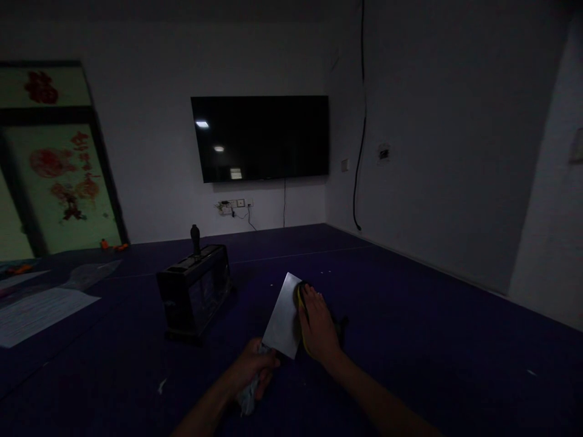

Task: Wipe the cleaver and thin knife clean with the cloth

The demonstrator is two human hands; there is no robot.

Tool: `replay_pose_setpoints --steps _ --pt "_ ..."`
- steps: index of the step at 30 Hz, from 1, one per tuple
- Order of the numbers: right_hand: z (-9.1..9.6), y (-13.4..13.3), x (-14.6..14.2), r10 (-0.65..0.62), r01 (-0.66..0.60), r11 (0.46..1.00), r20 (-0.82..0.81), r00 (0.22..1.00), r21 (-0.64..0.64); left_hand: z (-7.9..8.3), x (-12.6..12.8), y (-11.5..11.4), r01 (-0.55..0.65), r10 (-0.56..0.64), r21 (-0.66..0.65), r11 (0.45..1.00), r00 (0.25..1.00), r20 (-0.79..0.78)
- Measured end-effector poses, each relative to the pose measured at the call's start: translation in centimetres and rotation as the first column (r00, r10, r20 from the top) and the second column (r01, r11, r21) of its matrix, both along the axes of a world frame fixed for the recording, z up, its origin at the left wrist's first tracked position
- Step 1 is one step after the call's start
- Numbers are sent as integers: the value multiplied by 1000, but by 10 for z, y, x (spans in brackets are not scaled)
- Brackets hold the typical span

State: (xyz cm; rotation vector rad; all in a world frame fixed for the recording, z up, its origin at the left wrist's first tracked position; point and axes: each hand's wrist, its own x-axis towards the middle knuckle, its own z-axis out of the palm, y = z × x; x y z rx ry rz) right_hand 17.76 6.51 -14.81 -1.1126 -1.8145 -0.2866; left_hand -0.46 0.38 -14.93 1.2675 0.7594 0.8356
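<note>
In my left hand (257, 367) is the handle of a broad, rectangular metal cleaver (283, 318); its blade points up and away from me. Pale, crumpled wrapping (248, 397) hangs around the handle below my fingers. My right hand (319, 325) lies along the blade's right side, fingers together, pressing a dark, yellow-edged pad (300, 297) against it. Most of that pad is hidden under the hand, so its kind is unclear. Ahead and to the left stands a black knife block (195, 294), with one dark handle (195, 238) sticking up from its top.
White printed sheets (48, 309) and clear plastic (91, 273) lie on the dark purple surface (410, 352) at left. Orange items (20, 269) rest farther back. A television (259, 139) hangs on the far wall, and a black cable (359, 170) runs down the right wall.
</note>
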Motion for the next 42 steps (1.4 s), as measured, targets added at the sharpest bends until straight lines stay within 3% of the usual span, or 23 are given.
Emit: replay_pose_setpoints --steps 22,31,42 --pt "-2 -19 -15 30 -31 999 78 996 9 -2 3 -2 -170 169 -32 985 986 -10" --pt "1 -18 -14 27 -26 1000 103 994 -9 -1 2 -1 -167 167 -20 986 986 -20" --pt "1 3 5 23 -24 1000 -16 1000 -13 5 1 -3 -21 21 -6 1000 998 -60"
